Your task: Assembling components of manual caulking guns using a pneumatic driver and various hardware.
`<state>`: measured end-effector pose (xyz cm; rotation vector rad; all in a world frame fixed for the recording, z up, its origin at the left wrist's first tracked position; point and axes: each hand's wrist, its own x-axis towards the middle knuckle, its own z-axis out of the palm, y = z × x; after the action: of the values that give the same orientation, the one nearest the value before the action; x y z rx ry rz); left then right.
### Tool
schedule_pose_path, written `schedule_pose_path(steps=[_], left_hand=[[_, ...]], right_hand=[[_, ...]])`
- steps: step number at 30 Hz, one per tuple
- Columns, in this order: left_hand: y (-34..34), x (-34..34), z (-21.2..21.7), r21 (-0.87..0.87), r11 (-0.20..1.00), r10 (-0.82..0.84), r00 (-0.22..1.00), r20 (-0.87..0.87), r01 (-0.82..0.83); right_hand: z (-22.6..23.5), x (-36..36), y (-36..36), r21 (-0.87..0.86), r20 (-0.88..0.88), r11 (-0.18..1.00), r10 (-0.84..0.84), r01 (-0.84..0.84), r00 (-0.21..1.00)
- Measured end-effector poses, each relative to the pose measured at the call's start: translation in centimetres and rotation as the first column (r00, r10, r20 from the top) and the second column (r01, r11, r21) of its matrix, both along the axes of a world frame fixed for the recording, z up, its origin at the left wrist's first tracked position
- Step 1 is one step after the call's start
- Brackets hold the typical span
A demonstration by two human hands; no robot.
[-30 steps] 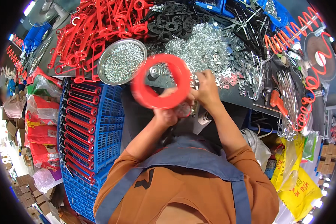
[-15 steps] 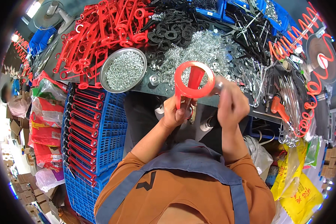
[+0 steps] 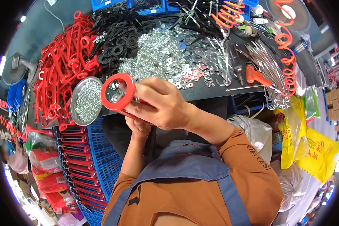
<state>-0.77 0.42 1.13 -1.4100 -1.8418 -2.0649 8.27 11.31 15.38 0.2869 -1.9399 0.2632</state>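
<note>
A red ring-shaped plastic part (image 3: 119, 91) with a handle is raised in front of me. My right hand (image 3: 160, 103) grips it from the right, fingers wrapped over its stem. My left hand (image 3: 138, 126) is mostly hidden below the right hand and touches the part's lower end. Behind them lies the dark workbench (image 3: 214, 90) with a heap of silver washers and nuts (image 3: 165, 52).
A round metal bowl of small screws (image 3: 86, 101) sits at the bench's left edge beside a pile of red plastic parts (image 3: 62, 64) and black rings (image 3: 118, 34). A blue crate (image 3: 90, 158) of red parts stands lower left. An orange power tool (image 3: 254, 75) and yellow bags (image 3: 309, 147) are on the right.
The red ring part has moved left and closer to me. My right hand, apart from it before, now grips it and covers my left hand.
</note>
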Motion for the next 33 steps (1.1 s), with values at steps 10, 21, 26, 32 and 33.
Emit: schedule_pose_path(steps=[10, 21, 26, 32, 33], left_hand=[[1.0, 0.9, 0.6, 0.105, 0.966, -0.260, 0.887, 0.382, 0.238], [1.4, 0.6, -0.1, 0.187, 0.941, -0.338, 0.818, 0.466, 0.282], [1.5, 0.6, 0.1, 0.169, 0.949, -0.314, 0.837, 0.448, 0.265], [1.0, 0.6, 0.1, 0.192, 0.941, -0.336, 0.825, 0.455, 0.277], [0.7, 0.7, 0.1, 0.213, 0.942, -0.334, 0.799, 0.501, 0.260]], right_hand=[[-6.7, 7.0, 7.3, -0.173, 0.359, 0.823, -0.458, 0.540, 0.813], [-14.9, 9.3, 6.8, 0.182, 0.834, 0.657, -0.498, 0.732, 0.239], [-14.6, 12.0, 7.1, 0.185, 0.824, 0.694, -0.496, 0.695, 0.276], [-14.4, 15.0, 9.6, 0.073, 0.680, 0.749, -0.520, 0.658, 0.516], [-13.6, 15.3, 11.7, -0.023, 0.550, 0.782, -0.510, 0.622, 0.661]])
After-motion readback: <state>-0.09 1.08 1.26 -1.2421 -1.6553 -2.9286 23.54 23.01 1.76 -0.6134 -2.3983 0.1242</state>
